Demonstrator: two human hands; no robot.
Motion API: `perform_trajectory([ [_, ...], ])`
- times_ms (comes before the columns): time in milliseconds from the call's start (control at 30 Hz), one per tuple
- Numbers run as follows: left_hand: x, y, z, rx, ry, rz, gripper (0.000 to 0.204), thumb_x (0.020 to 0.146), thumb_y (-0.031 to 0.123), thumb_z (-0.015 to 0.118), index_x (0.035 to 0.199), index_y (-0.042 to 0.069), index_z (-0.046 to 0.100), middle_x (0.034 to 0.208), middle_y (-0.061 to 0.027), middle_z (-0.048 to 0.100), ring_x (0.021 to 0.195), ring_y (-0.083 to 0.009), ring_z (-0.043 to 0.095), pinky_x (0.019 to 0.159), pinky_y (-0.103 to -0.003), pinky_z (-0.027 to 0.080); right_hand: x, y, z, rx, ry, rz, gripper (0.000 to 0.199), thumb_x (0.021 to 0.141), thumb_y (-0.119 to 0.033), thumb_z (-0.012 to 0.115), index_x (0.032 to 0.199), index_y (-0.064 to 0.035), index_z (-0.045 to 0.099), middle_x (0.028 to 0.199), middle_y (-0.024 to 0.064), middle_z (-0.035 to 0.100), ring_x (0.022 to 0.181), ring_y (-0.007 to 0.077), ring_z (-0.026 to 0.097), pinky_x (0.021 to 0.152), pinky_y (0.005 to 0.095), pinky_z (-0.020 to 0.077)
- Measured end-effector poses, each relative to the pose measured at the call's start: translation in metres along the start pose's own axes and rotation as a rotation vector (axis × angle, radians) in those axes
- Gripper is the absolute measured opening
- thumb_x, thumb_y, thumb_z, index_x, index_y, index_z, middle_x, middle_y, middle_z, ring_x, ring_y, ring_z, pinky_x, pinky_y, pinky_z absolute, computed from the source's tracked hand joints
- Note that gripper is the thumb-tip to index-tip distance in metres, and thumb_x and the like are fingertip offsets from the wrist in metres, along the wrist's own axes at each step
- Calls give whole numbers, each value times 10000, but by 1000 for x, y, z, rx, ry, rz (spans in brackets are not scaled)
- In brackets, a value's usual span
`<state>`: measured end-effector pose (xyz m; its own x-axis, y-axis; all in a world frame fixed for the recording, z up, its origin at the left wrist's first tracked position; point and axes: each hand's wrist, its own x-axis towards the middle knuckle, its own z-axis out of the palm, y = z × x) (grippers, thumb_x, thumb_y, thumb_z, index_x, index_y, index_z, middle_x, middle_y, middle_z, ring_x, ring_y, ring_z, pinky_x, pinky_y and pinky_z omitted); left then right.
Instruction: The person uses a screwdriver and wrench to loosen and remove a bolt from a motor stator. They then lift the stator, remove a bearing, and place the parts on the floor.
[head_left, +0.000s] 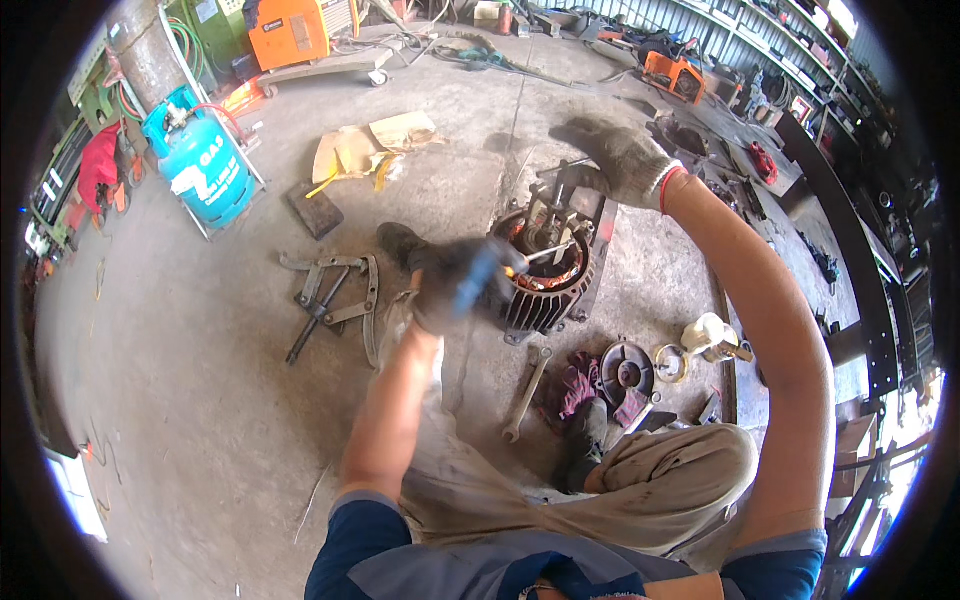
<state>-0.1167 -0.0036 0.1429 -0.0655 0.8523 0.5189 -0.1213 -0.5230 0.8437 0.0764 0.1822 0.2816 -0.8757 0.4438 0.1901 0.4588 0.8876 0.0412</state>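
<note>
The screwdriver point(515, 268) is inside the blurred left hand point(455, 285), gripped by its handle, left of the motor point(538, 312). Above the motor, the right hand point(625, 160) grasps the puller point(553, 212), which stands over its middle. A wrench point(528, 395) lies below the motor. The screwdriver's long axis slants rightward, tip over the motor.

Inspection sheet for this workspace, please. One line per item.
Surface: grey floor, scuffed-looking.
Job's things: finned motor, open on top, copper showing inside; blue-handled tool, blurred, its shaft reaching over the motor.
Clutter: puller, wrench, round cover and pink rag lying around the motor; cardboard beyond.
Hands: both gloved; left hand holds the tool; right hand above the motor, grip unclear.
Cables: trailing across the far floor.
Surroundings: blue gas cylinder, orange machine on a trolley, shelves at far right.
</note>
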Motion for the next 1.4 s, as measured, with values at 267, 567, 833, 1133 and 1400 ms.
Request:
perform_trajectory([
  [267, 34, -14, -27, -272, 528, -105, 526, 1061, 459, 441, 1011, -32, 624, 514, -12, 444, 546, -194, 630, 642, -359, 565, 19, -32, 14, -143, -227, 337, 595, 1021, -572, 401, 1114, -85, 731, 1065, 197, 724, 982, 344, 712, 827, 463, 551],
  [567, 31, -84, 206, 672, -106, 455, 431, 870, 269, 698, 1247, 77, 616, 1302, -146, 582, 1233, -363, 509, 1108, -523, 331, 25, -23, 42, -69, -188, 468, 603, 1059, -449, 338, 1039, 8, 730, 1010, 228, 718, 957, 372, 704, 877, 451, 537],
  [833, 71, -87, 211, 1176, -388, 167, 285, 958, 259, 575, 1152, 61, 642, 1137, -161, 670, 1083, -322, 602, 889, -459, 441, 18, -9, 20, -72, -210, 319, 526, 1013, -468, 473, 1273, -38, 625, 1197, 253, 666, 1103, 415, 646, 995, 457, 486],
  [1133, 1, -8, -7, 85, 290, -179, 259, 1020, 266, 611, 1079, 39, 719, 851, -57, 748, 696, -125, 718, 508, -206, 454, 4, 3, 22, 2, -69, -64, 407, 994, -427, 566, 1209, -93, 657, 1100, 180, 713, 1034, 363, 688, 902, 454, 536],
  [1400, 74, -14, -44, -155, 721, -51, 514, 1054, 470, 446, 1155, -2, 622, 669, -51, 633, 515, -118, 550, 481, -248, 426, 35, -47, 29, -230, -139, 344, 224, 955, -220, 597, 1031, -63, 738, 991, 177, 733, 926, 345, 722, 798, 458, 571],
])
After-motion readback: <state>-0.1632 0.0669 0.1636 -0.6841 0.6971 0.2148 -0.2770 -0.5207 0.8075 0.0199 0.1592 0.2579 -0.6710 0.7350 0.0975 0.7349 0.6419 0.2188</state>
